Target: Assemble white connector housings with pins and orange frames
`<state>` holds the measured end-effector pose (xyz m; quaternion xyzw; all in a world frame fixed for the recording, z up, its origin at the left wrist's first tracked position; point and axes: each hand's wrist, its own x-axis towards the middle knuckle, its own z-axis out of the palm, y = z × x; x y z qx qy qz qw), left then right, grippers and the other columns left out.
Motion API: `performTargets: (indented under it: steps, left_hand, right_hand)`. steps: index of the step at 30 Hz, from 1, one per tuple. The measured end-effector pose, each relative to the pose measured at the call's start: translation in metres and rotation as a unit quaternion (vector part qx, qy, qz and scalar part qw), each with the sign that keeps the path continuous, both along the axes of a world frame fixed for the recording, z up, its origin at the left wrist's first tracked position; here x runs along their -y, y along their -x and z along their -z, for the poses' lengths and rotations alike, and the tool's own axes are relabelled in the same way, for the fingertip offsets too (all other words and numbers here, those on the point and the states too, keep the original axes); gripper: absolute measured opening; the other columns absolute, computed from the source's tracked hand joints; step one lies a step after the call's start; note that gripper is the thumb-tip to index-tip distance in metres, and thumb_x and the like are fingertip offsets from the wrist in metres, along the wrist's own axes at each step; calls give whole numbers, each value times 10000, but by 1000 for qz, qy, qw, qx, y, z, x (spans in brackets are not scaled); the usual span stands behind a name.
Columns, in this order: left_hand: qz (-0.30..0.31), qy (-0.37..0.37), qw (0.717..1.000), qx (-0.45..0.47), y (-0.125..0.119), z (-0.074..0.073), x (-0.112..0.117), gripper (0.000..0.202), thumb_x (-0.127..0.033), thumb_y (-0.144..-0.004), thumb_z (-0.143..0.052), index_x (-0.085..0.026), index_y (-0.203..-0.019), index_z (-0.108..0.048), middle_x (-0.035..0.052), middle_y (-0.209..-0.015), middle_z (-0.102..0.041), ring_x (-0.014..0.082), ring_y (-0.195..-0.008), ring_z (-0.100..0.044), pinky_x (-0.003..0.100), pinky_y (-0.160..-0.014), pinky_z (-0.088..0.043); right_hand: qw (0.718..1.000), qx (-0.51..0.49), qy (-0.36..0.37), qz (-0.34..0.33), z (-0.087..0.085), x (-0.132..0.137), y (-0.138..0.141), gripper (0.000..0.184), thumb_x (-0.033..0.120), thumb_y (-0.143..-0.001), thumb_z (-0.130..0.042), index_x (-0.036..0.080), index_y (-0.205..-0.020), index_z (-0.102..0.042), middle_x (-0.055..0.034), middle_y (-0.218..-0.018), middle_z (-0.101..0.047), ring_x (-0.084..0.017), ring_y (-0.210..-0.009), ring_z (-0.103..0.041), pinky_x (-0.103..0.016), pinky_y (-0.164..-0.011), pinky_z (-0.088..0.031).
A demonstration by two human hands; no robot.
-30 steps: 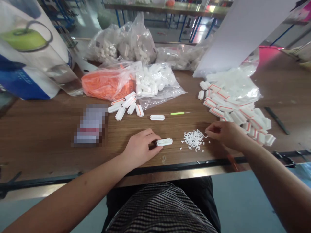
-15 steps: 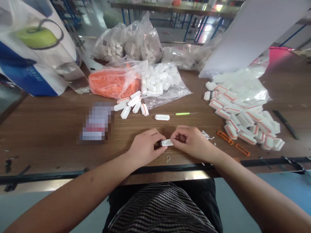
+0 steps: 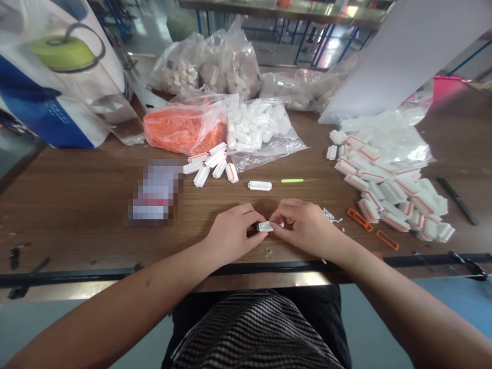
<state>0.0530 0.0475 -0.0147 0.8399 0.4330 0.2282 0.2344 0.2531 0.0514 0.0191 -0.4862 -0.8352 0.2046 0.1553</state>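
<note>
The left hand [image 3: 231, 229] pinches a white block [image 3: 264, 226] from nine o'clock. The right hand [image 3: 304, 227] touches it from three o'clock; I can't tell if it pinches anything.

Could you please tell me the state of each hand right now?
Left hand: closed on one end of the white piece.
Right hand: at the white piece; whether it grips anything cannot be told.
</note>
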Motion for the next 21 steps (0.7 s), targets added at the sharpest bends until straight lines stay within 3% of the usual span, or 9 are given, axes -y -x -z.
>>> performTargets:
  steps: [5, 11, 14, 16, 19, 21]
  left_hand:
    - [-1, 1, 1000, 2, 0, 1, 0, 101, -277, -833, -677, -218, -914, -691, -17, -819, -636, 138, -737, -603, 262, -681, -485]
    - [4, 3, 1000, 5, 1, -1, -1, 118, -250, -820, -687, -210, -931, -690, -13, -853, -650, 136, -746, -610, 264, -691, -493]
    - [3, 4, 1000, 4, 1, -1, -2, 104, -256, -829, -684, -222, -926, -691, -17, -850, -649, 135, -743, -612, 267, -693, -489]
    - [4, 0, 1000, 2, 1, 0, -2, 102, -269, -835, -681, -225, -927, -687, -18, -848, -647, 136, -741, -611, 269, -689, -485]
    - [9, -8, 1000, 1, 2, 0, -2, 97, -277, -842, -673, -223, -922, -682, -19, -842, -642, 133, -733, -606, 265, -677, -482]
    - [11, -10, 1000, 3, 1, 0, -2, 96, -279, -849, -666, -222, -926, -682, -19, -840, -638, 129, -718, -600, 261, -667, -479]
  right_hand:
    - [992, 50, -109, -28, 0, 9, -1, 231, 241, -891, -536, 196, -800, -744, -31, -689, -644, -158, -702, -586, -271, -568, -354]
    - [983, 51, -172, -33, 7, 21, 6, 242, 214, -878, -536, 184, -776, -755, -39, -669, -650, -161, -668, -574, -277, -553, -385]
    - [989, -16, -149, -7, 5, 17, -9, 239, 241, -888, -531, 201, -852, -764, -44, -738, -694, -165, -706, -607, -286, -626, -459]
    - [990, -41, -124, 60, 2, 10, -32, 228, 264, -877, -543, 206, -850, -762, -53, -799, -723, -174, -752, -642, -300, -680, -488]
    - [978, 31, -38, 205, 0, -4, -76, 194, 283, -820, -583, 205, -749, -746, -35, -749, -727, -173, -663, -645, -289, -606, -459]
    - [966, 83, 40, 241, 1, -11, -99, 187, 309, -783, -602, 214, -710, -746, -24, -704, -725, -178, -624, -641, -285, -568, -439]
